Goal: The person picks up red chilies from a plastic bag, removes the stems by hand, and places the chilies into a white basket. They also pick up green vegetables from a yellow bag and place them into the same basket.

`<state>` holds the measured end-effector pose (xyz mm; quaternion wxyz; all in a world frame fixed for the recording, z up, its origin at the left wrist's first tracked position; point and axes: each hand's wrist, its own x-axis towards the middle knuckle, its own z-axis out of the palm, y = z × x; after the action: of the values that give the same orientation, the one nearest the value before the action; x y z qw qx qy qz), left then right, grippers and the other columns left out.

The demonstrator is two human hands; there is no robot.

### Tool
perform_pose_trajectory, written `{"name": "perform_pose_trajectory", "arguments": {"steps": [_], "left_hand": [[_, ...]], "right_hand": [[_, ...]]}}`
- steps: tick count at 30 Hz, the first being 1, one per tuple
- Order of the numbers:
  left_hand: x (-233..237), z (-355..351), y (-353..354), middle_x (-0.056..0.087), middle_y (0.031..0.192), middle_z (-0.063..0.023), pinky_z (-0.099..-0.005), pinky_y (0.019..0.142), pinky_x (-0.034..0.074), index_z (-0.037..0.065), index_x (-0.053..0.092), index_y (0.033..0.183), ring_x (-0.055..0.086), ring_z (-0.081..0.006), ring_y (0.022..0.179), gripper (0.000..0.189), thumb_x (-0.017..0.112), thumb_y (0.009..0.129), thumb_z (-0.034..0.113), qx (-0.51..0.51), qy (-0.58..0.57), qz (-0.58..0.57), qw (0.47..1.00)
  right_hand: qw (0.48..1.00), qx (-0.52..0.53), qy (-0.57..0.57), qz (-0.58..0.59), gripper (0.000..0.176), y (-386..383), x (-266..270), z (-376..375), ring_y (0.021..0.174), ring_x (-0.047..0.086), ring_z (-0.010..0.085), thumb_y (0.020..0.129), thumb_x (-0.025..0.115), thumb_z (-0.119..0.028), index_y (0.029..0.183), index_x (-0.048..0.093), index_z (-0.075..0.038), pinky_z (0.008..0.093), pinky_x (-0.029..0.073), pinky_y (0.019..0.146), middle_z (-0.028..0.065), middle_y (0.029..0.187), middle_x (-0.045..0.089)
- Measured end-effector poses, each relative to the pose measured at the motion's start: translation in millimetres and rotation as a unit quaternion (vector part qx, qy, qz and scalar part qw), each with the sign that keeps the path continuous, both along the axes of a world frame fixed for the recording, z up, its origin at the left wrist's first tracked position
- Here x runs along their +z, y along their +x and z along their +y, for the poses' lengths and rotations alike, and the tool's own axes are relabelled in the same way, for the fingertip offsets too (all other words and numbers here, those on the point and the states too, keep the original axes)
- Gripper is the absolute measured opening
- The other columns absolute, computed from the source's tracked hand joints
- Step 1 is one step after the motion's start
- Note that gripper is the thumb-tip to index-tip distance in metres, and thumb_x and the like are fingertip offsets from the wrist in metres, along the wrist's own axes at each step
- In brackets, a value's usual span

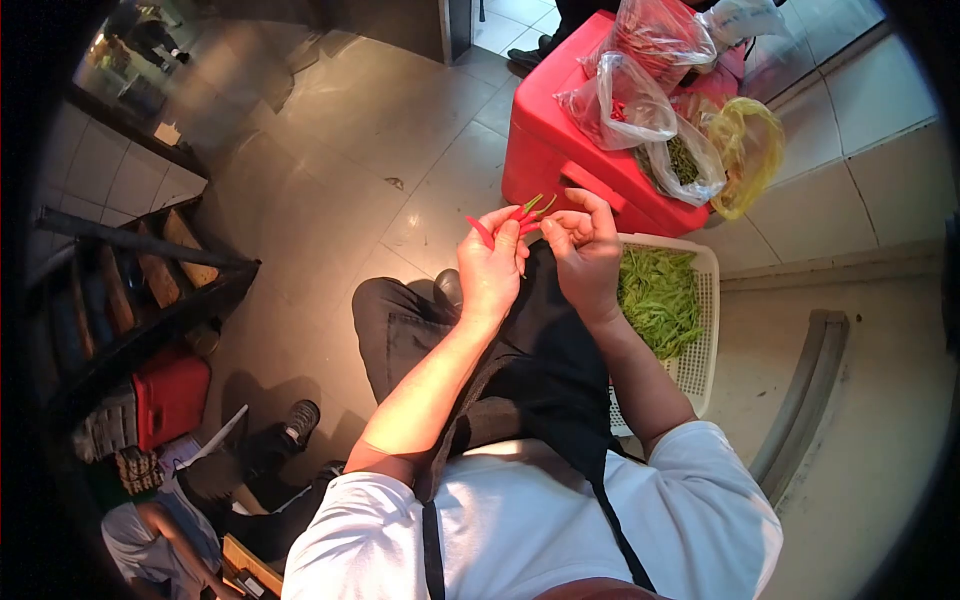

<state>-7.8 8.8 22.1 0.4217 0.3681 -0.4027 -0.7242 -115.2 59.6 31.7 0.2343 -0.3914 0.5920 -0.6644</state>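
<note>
My left hand (488, 278) is closed around several slim red chili peppers (480, 231) with green stems, held above my lap. Close beside it, my right hand (587, 262) has its thumb and fingers pinched at the end of one red chili pepper (530, 228); the exact contact point is small and partly covered by the fingers. A dark apron (540, 330) covers my lap below both hands. To the right of my right forearm stands a white perforated basket (708, 330) holding green chopped or long vegetables (655, 300).
A red cooler box (545, 130) ahead right carries plastic bags (625, 105) of red and green produce and a yellow bag (745, 150). Dark stairs (150, 260) rise at left, near a red container (175, 395). Another person (165, 535) sits at lower left. A wall borders the right.
</note>
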Motion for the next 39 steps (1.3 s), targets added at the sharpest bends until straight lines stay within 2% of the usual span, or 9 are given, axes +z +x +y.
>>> {"name": "perform_pose_trajectory", "arguments": {"steps": [6,15,21,24,27,31,34,36,39], "left_hand": [[5.1,-2.5,2.1,0.056,0.072,-0.0032,-0.0198,0.047,0.036,-0.004,0.056,0.113,0.046,-0.0068,0.052,0.026,0.051,0.099,0.017,-0.027,0.007,0.014,0.999],[10.6,-9.8,8.8,0.059,0.075,-0.0051,-0.0201,0.046,0.035,-0.005,0.057,0.111,0.046,-0.0075,0.051,0.026,0.051,0.099,0.018,-0.092,-0.004,0.005,0.996],[17.0,-13.4,11.9,0.059,0.075,-0.0051,-0.0200,0.045,0.034,-0.004,0.058,0.111,0.046,-0.0071,0.051,0.025,0.052,0.099,0.017,-0.125,-0.030,-0.026,0.991],[17.8,-14.1,11.5,0.058,0.076,-0.0045,-0.0197,0.047,0.034,-0.004,0.057,0.112,0.045,-0.0071,0.051,0.025,0.053,0.098,0.017,-0.142,0.034,0.028,0.989],[18.0,-15.9,7.7,0.058,0.079,-0.0052,-0.0194,0.048,0.033,-0.004,0.055,0.111,0.043,-0.0071,0.051,0.024,0.054,0.098,0.016,-0.137,0.078,0.070,0.985],[24.0,-17.7,10.8,0.056,0.079,-0.0053,-0.0198,0.048,0.032,-0.004,0.056,0.108,0.040,-0.0074,0.051,0.025,0.055,0.097,0.018,-0.114,0.093,0.063,0.987],[24.6,-17.3,9.6,0.056,0.076,-0.0043,-0.0198,0.048,0.033,-0.003,0.057,0.106,0.041,-0.0078,0.051,0.026,0.055,0.098,0.021,-0.141,0.097,0.074,0.982],[26.5,-14.9,9.0,0.055,0.073,-0.0036,-0.0198,0.048,0.033,-0.003,0.057,0.103,0.041,-0.0078,0.051,0.026,0.055,0.098,0.023,-0.160,0.099,0.076,0.979],[31.6,-17.0,9.1,0.052,0.067,-0.0021,-0.0202,0.047,0.031,-0.001,0.057,0.096,0.040,-0.0073,0.050,0.027,0.054,0.098,0.026,-0.178,0.102,0.090,0.975]], "right_hand": [[0.889,0.170,-0.043,-0.423,0.040,-16.1,11.7,2.8,0.071,0.056,0.0094,0.086,0.061,0.002,0.120,0.041,-0.003,0.0208,0.045,0.066,0.0066,0.085,0.062],[0.983,0.089,-0.006,-0.162,0.044,-17.2,20.3,1.5,0.075,0.058,0.0078,0.084,0.065,0.004,0.121,0.042,-0.001,0.0205,0.046,0.067,0.0082,0.087,0.065],[0.965,0.122,0.020,-0.231,0.045,-26.2,22.5,1.2,0.074,0.059,0.0101,0.083,0.065,0.003,0.121,0.041,-0.003,0.0214,0.046,0.067,0.0096,0.089,0.064],[0.885,0.198,-0.019,-0.421,0.046,-34.9,13.1,1.3,0.073,0.058,0.0111,0.083,0.065,0.003,0.121,0.040,-0.004,0.0216,0.046,0.066,0.0102,0.090,0.062],[0.919,0.140,-0.042,-0.366,0.042,-44.3,8.3,1.7,0.070,0.059,0.0129,0.084,0.066,0.000,0.118,0.044,-0.003,0.0231,0.047,0.063,0.0093,0.086,0.062],[0.989,-0.143,0.000,0.032,0.029,-124.1,18.1,4.2,0.070,0.062,0.0179,0.084,0.068,-0.007,0.108,0.053,-0.001,0.0275,0.049,0.063,0.0092,0.084,0.064],[0.903,-0.300,0.144,0.271,0.019,-194.7,26.6,1.9,0.076,0.064,0.0227,0.084,0.067,-0.012,0.097,0.061,0.000,0.0318,0.051,0.068,0.0128,0.086,0.066],[0.798,-0.242,0.179,0.522,0.017,-267.3,-20.5,1.1,0.081,0.064,0.0241,0.083,0.066,-0.013,0.097,0.065,-0.002,0.0334,0.050,0.072,0.0150,0.087,0.066],[0.867,-0.234,0.146,0.416,0.023,-223.8,7.6,-4.2,0.082,0.063,0.0232,0.084,0.066,-0.012,0.105,0.065,-0.004,0.0323,0.049,0.075,0.0136,0.090,0.065]]}}
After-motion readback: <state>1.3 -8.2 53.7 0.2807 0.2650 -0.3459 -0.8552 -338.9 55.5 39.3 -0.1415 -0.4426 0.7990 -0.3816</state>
